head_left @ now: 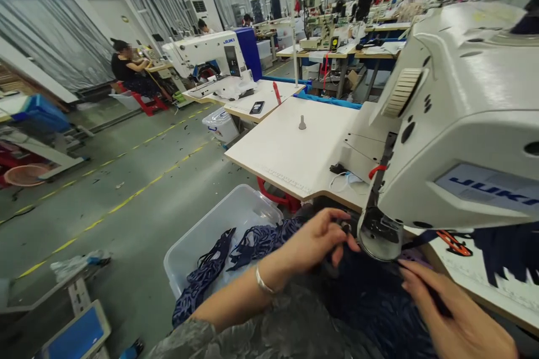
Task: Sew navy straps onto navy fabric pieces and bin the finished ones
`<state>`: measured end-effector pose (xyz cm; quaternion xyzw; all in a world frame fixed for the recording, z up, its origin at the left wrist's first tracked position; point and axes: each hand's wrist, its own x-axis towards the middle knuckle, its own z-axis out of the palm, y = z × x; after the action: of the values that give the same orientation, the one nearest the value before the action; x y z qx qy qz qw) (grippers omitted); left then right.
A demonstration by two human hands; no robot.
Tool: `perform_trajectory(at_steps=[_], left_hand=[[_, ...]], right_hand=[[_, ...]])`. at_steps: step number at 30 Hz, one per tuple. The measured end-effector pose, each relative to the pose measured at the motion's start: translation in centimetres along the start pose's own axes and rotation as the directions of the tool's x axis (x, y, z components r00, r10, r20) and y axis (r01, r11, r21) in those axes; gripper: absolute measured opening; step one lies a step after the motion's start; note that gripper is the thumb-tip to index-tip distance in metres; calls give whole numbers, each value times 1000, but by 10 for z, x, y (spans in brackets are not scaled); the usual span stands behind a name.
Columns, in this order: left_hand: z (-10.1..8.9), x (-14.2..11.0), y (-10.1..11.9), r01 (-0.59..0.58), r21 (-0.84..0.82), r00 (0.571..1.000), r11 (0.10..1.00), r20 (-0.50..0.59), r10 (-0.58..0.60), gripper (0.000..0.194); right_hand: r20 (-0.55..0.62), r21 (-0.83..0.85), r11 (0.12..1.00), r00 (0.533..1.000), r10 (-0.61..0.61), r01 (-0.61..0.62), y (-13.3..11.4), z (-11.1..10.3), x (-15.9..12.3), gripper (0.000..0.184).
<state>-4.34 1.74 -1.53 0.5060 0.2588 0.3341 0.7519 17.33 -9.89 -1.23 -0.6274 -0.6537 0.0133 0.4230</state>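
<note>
My left hand (319, 240) pinches dark navy fabric (370, 297) right beside the presser area (378, 234) of a white Juki sewing machine (458, 123); a bracelet is on that wrist. My right hand (457, 320) lies on the same fabric at the lower right, fingers closed on a dark strip that runs toward the needle. The needle itself is hidden behind a clear round guard.
A clear plastic bin (219, 230) with navy patterned pieces (210, 272) stands at my left. The white machine table (295, 146) stretches ahead. Orange-handled scissors (452, 241) lie on the table at right. Other people sit at machines (210, 53) in the background across a floor with yellow lines.
</note>
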Motion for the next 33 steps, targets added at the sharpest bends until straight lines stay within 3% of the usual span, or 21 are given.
perform_trajectory(at_steps=[1, 3, 7, 10, 12, 14, 17, 19, 21, 24, 28, 30, 33], left_hand=[[14, 1, -3, 19, 8, 997, 1000, 78, -20, 46], [33, 2, -7, 10, 112, 993, 994, 116, -23, 35], [45, 1, -7, -32, 391, 999, 920, -14, 40, 17], [47, -1, -6, -70, 616, 992, 785, -37, 118, 13], [48, -3, -6, -154, 790, 975, 594, 25, 220, 13], [47, -6, -7, -258, 911, 939, 323, 158, 305, 15], [45, -8, -8, -383, 922, 863, -63, 382, 330, 18], [43, -9, -8, -431, 882, 822, -190, 470, 321, 17], [43, -9, -7, -432, 874, 810, -224, 485, 330, 16], [45, -10, -4, -386, 903, 834, -191, 430, 345, 16], [47, -11, -2, -372, 915, 851, -156, 403, 337, 17], [48, -11, -1, -375, 912, 846, -165, 409, 342, 15], [47, -11, -1, -376, 910, 843, -174, 414, 344, 15]], right_hand=[[-2, -29, 998, 998, -64, 64, -5, 5, 1, 21], [-11, -97, 977, 981, -193, 191, -11, 13, 4, 20], [-69, -231, 919, 937, -342, 319, -14, 19, 7, 21], [-72, -281, 886, 913, -402, 368, -16, 21, 8, 25], [-66, -317, 872, 908, -414, 374, -17, 23, 8, 27], [-70, -330, 870, 910, -409, 366, -19, 24, 8, 27], [-107, -317, 890, 920, -378, 329, -19, 26, 8, 22], [-109, -300, 905, 932, -346, 301, -18, 28, 7, 22], [-82, -246, 925, 944, -319, 291, -17, 29, 6, 24], [-39, -107, 955, 959, -281, 276, -16, 31, 4, 24], [61, 36, 999, 998, -14, 12, -10, 28, 3, 25], [189, 121, 984, 976, 106, -130, -6, 24, 3, 31], [359, 170, 957, 919, 162, -236, -1, 20, 3, 32]])
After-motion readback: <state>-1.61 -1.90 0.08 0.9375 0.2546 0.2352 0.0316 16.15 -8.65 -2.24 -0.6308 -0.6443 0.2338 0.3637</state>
